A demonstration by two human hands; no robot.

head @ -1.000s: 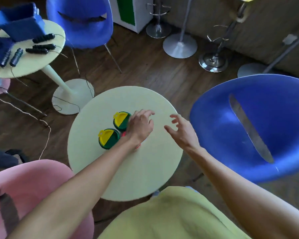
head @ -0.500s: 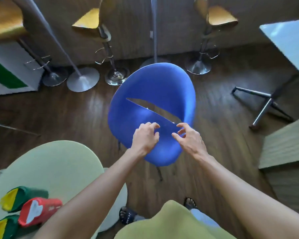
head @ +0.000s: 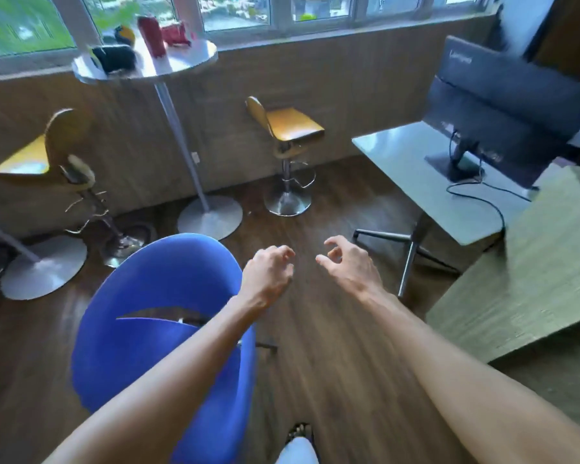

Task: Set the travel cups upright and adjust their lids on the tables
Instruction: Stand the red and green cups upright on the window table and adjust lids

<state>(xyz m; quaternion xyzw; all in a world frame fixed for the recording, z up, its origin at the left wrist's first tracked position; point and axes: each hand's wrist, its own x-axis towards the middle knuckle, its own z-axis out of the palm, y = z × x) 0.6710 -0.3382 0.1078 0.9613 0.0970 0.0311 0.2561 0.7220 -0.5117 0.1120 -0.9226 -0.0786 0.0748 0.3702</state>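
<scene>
A tall round silver table [head: 181,60] stands by the window at the back left. On it an upright red travel cup [head: 151,36] stands beside a dark cup lying on its side [head: 113,58], a blurred dark and yellow cup [head: 125,34] and a red one lying down [head: 175,34]. My left hand [head: 268,274] and my right hand [head: 349,262] hover over the wooden floor in the middle, both empty with fingers loosely curled and apart, far from that table.
A blue shell chair [head: 154,316] is just below and left of my left arm. Two yellow bar stools [head: 292,128] [head: 41,155] flank the tall table's pole. A grey desk [head: 412,169] with a black monitor [head: 503,105] and a wooden surface [head: 523,269] stand on the right.
The view has swung up and away from the pale green table with the green and red cups. My left hand left those cups; both hands now float empty over the floor.
</scene>
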